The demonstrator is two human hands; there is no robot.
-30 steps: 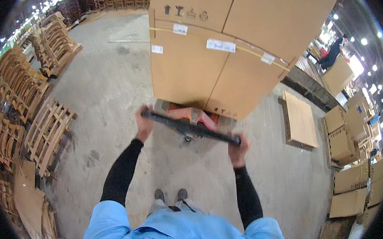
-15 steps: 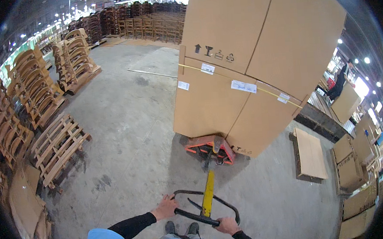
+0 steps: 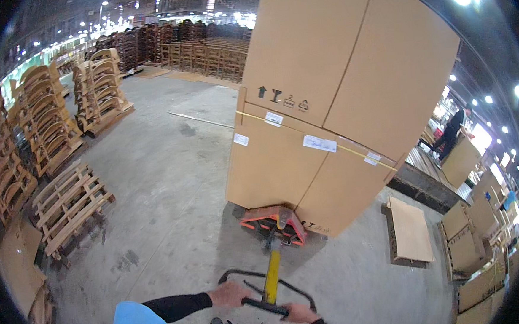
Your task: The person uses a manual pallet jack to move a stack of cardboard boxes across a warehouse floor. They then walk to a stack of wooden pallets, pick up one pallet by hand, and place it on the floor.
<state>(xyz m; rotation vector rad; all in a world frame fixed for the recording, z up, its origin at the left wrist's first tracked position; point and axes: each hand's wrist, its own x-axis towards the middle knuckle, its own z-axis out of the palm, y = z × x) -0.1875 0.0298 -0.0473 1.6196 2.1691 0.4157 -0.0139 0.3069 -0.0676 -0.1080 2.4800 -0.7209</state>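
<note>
Both my hands grip the black loop handle [image 3: 265, 306] of a pallet jack. My left hand [image 3: 229, 294] is closed on its left side, and my right hand [image 3: 300, 314] on its right end. A yellow shaft [image 3: 271, 278] leads from the handle to the jack's red-orange base [image 3: 273, 216]. Right above that base, a tall stack of large brown cardboard boxes [image 3: 295, 166] stands leaning in the picture, bound by a thin yellow strap with white labels along it. The jack's forks are hidden under the load.
On the left lie a wooden pallet [image 3: 72, 206] and stacks of curved wooden chair parts [image 3: 46, 121]. To the right, a flat board [image 3: 411, 230] rests on a low pallet, near cardboard boxes [image 3: 463, 241]. Farther back, a person [image 3: 452, 129] stands by a raised platform [image 3: 424, 178].
The box stack and jack sit lower and slightly left in the picture, as do the pallet and board. Both hands keep their hold and appear a little lower.
</note>
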